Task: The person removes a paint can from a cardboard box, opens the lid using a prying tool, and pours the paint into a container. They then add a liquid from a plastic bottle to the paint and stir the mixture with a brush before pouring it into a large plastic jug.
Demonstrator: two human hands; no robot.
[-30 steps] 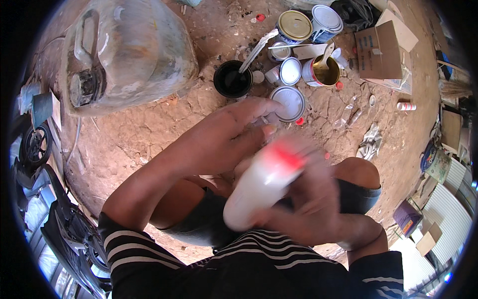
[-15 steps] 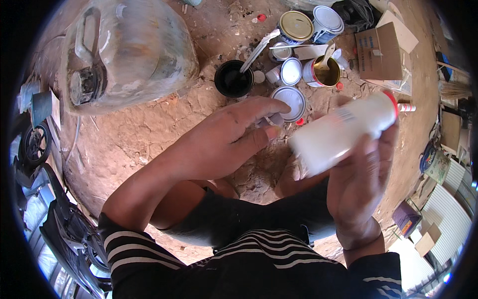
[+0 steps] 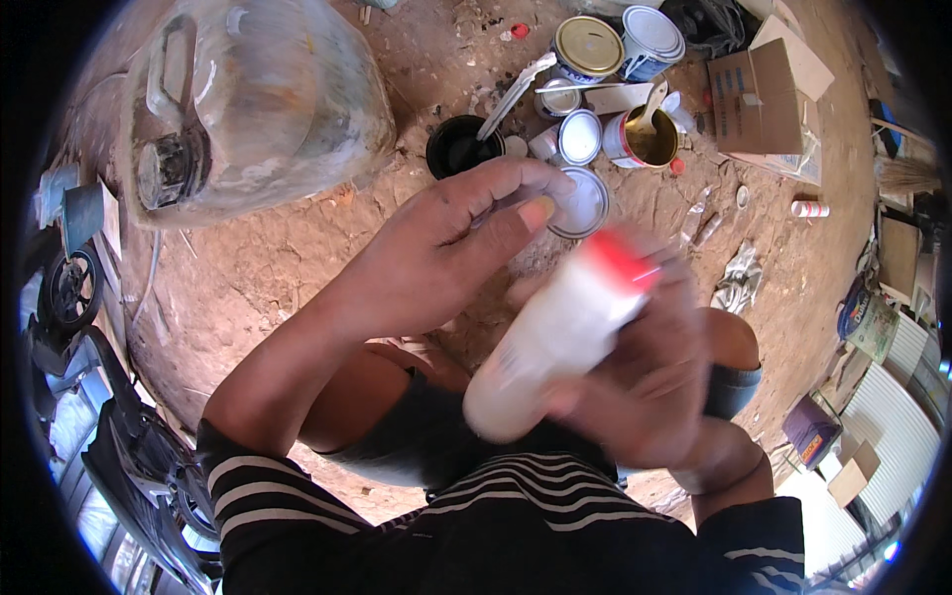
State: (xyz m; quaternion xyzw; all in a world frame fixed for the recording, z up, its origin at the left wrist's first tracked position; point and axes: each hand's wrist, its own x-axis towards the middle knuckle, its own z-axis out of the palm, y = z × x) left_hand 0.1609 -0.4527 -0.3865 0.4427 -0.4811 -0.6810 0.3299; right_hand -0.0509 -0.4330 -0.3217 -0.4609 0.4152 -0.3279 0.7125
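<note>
My right hand (image 3: 654,377) is wrapped round a white plastic bottle (image 3: 545,342) with a red cap. The bottle is tilted, cap up and to the right, and blurred by motion. My left hand (image 3: 451,248) hovers to its left, fingers loosely curled, thumb and index apart, nothing visible in them. Its fingertips overlap the view of a tin with a pale lid (image 3: 583,203); whether they touch cannot be told. Just beyond stands a black pot (image 3: 451,149) of dark liquid with a whitish stick (image 3: 516,96) in it.
A large cloudy jerrycan (image 3: 268,99) stands at the left. Beyond the hands are several paint tins, one open tin (image 3: 650,144) with a brush (image 3: 650,104) in it. A cardboard box (image 3: 754,104) sits at the far right. Crumpled foil-like scrap (image 3: 739,278) lies on the dirt floor (image 3: 268,268).
My right hand has swung the bottle left and toward my body, turning it steeper with the cap up. My left hand has shifted slightly up and away from me.
</note>
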